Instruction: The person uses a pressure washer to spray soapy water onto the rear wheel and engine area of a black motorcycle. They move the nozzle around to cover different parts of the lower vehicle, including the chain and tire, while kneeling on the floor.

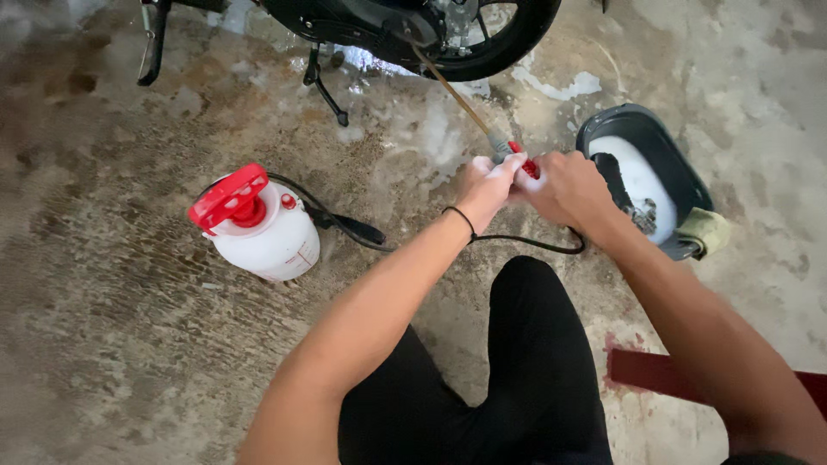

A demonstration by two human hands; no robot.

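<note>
Both my hands meet at the middle of the view on a sprayer wand, a thin brass-coloured rod with a red and grey handle. My left hand is foamy and wraps the lower part of the handle. My right hand grips it from the right. The wand's tip points up toward the motorcycle wheel. A black hose runs from the handle to a white pressure sprayer tank with a red pump top, standing on the wet concrete to my left.
A dark bucket with soapy foam stands right of my hands, a yellowish sponge on its rim. The motorcycle's kickstand stands at the top. My black-trousered knee is below. A dark red edge shows bottom right.
</note>
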